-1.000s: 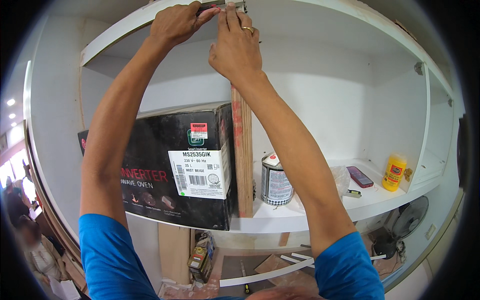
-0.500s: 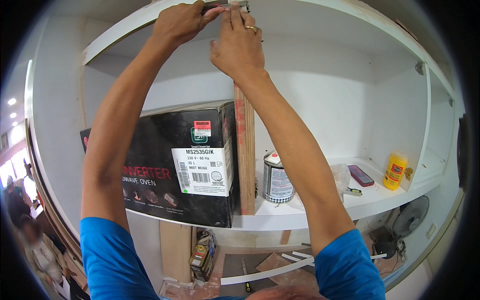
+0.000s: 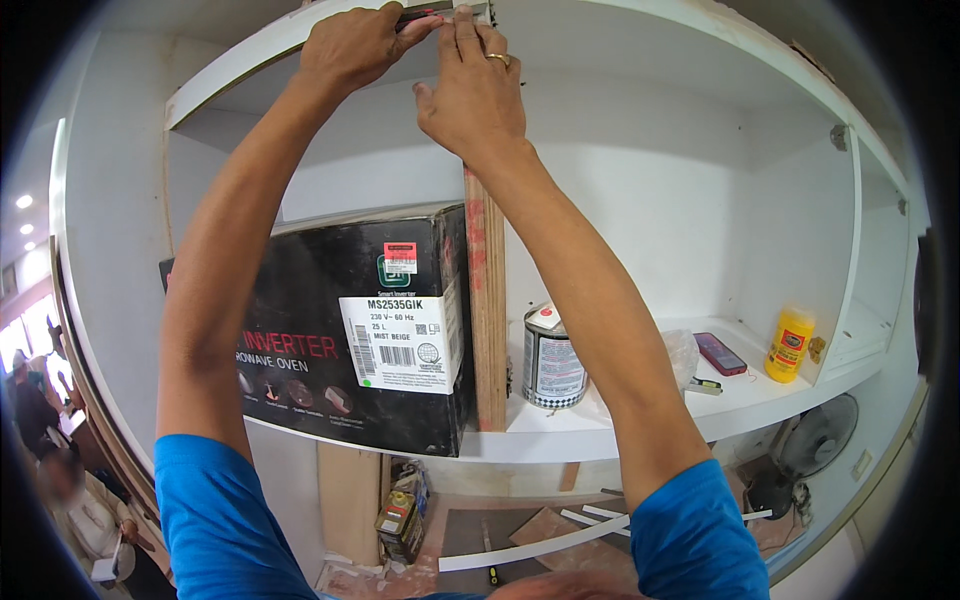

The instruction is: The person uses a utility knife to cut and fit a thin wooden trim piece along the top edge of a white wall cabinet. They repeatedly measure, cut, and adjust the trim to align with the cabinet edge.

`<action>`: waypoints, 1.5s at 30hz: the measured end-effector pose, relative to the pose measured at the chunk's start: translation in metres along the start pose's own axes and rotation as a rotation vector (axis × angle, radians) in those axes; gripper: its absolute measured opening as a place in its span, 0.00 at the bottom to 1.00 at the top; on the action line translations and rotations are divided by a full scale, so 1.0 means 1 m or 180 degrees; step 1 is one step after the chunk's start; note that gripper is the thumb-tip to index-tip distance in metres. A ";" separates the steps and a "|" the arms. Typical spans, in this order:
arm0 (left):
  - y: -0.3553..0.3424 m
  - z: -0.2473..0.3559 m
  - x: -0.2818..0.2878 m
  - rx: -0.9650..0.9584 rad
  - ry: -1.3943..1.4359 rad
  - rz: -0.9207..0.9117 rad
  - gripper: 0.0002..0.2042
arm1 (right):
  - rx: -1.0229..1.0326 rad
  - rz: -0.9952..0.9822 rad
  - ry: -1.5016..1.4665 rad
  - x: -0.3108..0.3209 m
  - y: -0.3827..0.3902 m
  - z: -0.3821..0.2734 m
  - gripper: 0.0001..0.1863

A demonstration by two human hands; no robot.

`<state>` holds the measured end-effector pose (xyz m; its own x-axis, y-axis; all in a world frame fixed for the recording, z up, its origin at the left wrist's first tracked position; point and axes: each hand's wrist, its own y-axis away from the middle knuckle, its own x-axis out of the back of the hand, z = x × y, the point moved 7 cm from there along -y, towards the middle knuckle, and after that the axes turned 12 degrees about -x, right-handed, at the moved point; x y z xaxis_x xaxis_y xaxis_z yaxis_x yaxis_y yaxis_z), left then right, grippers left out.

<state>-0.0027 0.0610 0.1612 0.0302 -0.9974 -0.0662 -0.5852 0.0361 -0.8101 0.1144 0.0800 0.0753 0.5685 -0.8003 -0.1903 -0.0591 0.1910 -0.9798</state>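
Observation:
Both my arms reach up to the top front edge of a white cabinet [image 3: 620, 25]. My left hand [image 3: 355, 45] is closed round a slim dark tool with red on it [image 3: 422, 14]; its exact kind is hard to make out. Beside it, my right hand [image 3: 472, 95], with a ring on one finger, lies with fingers stretched against the edge strip at the tool's end. The thumb stands apart from the fingers. Below my hands runs the raw wooden front edge of the upright divider [image 3: 487, 300]. What lies under my fingertips is hidden.
A black microwave box [image 3: 300, 310] fills the left compartment. On the right shelf stand a metal can [image 3: 554, 365], a phone [image 3: 721, 354] and a yellow bottle [image 3: 790, 345]. Below are a fan [image 3: 820, 435], white strips [image 3: 540, 545] and a tin [image 3: 400, 522]. A person [image 3: 95, 510] is at far left.
Both hands have shifted very slightly left along the top edge, keeping the same hold. The view has moved a little; the person at far left has moved an arm.

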 end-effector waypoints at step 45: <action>0.004 0.002 -0.009 0.0015 0.0313 0.0379 0.34 | -0.0038 -0.0032 -0.0014 0.001 -0.002 -0.002 0.38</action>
<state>-0.0038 0.0702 0.1573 -0.1188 -0.9874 -0.1049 -0.5761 0.1546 -0.8026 0.1138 0.0777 0.0769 0.5727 -0.7997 -0.1801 -0.0630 0.1761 -0.9823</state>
